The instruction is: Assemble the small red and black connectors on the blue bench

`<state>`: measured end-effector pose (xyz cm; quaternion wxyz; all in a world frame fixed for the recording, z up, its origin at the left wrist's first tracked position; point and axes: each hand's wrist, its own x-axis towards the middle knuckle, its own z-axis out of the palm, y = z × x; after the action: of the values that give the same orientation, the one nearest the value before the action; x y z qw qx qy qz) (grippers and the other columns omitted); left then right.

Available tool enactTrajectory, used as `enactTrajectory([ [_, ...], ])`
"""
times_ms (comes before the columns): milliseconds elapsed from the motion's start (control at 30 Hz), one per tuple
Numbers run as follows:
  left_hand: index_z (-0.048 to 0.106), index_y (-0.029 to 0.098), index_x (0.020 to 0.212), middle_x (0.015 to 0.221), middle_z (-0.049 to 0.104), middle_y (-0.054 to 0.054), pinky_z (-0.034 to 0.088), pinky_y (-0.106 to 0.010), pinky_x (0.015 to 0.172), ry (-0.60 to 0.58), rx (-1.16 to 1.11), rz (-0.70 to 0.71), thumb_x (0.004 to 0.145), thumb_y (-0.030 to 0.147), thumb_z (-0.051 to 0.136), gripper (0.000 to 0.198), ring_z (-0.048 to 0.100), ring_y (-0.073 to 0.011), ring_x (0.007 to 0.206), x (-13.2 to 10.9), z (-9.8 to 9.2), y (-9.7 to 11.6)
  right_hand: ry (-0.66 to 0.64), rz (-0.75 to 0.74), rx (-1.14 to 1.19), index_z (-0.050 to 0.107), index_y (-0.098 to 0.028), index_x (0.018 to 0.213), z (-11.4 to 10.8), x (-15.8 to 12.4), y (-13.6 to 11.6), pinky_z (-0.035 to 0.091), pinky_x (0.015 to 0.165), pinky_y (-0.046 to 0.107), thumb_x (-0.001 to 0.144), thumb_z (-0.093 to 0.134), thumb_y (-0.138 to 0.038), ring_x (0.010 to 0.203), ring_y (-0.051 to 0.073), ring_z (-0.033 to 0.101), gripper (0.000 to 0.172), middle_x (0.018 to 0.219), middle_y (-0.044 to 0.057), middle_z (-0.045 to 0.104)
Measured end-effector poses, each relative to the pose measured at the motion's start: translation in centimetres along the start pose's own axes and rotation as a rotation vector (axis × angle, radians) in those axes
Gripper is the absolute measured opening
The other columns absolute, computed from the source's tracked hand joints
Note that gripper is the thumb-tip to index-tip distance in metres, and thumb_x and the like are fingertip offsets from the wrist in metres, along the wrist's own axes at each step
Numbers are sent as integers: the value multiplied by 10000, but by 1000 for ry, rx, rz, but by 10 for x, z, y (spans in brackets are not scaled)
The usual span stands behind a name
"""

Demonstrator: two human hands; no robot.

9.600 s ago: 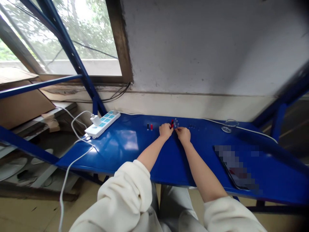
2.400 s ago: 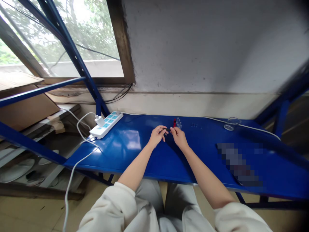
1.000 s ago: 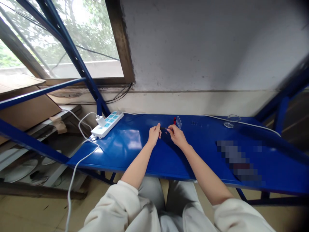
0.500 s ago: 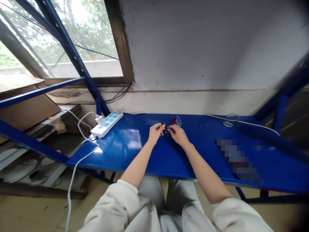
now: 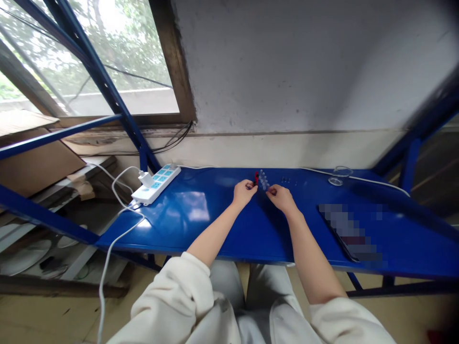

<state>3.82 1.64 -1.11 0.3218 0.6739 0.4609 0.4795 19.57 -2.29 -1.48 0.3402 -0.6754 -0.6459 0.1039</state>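
Note:
My left hand [image 5: 243, 192] rests on the blue metal shelf [image 5: 201, 224], fingers curled in a pinch on a small dark piece right beside a small red part [image 5: 256, 177]. A cluster of several small clear plastic parts [image 5: 264, 180] stands just behind and between my hands. My right hand [image 5: 281, 197] lies a little to the right of that cluster, fingers pinched together; what they hold is too small to make out. A row of tiny dark bits [image 5: 286, 180] lies on the shelf beyond my right hand.
A white power strip [image 5: 156, 183] with a plugged-in charger and white cable [image 5: 107, 258] sits at the shelf's left end. A small clear dish [image 5: 336, 180] and a thin white wire lie at the back right. A blurred flat object [image 5: 349, 231] lies on the right. Blue frame beams cross the window.
Both hands have moved forward from holding a small dark piece together above the shelf to either side of the clear parts. They have drawn apart from each other.

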Motion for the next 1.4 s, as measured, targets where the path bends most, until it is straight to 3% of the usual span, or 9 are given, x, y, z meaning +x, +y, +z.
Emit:
enactTrajectory([
  [200,588,174,642,601,567,-2,362,-242,560,-37,250,-47,645,269,610,97,496,-121,555,-1,13,-9,18,117,-58,621,-190,764,8,2,1,357,534,229,711,557,-285,681,170,592,126,730,59,651],
  [400,586,183,647,660,577,-26,372,-279,656,-20,382,-2,664,270,605,91,517,-163,668,-1,14,-10,9,132,-104,625,-200,747,18,2,-3,303,456,224,728,542,-322,599,160,577,149,638,43,629],
  [633,590,178,658,707,591,-52,351,-320,719,-43,590,28,684,263,587,88,526,-204,752,-2,15,-4,34,144,-150,644,-210,739,22,1,-3,308,456,224,715,547,-321,614,166,585,150,664,51,644],
  [1100,593,162,730,774,587,-82,328,-346,747,-21,672,72,730,353,585,191,517,-232,811,-3,13,-11,-6,199,-200,658,-219,794,19,1,-8,362,524,251,743,528,-393,692,200,598,223,741,74,660],
  [1267,549,173,975,910,578,-82,320,-333,764,-84,723,253,797,360,502,262,482,-224,889,-11,-9,2,-25,228,-232,655,-213,825,18,1,-12,366,541,243,757,510,-396,716,195,603,242,767,69,661],
  [1400,408,221,1224,1063,539,-71,322,-325,766,-183,834,404,870,274,360,361,448,-211,954,-17,-18,10,-42,254,-253,651,-219,831,17,1,-14,376,566,240,764,505,-391,750,196,607,235,783,55,662],
])
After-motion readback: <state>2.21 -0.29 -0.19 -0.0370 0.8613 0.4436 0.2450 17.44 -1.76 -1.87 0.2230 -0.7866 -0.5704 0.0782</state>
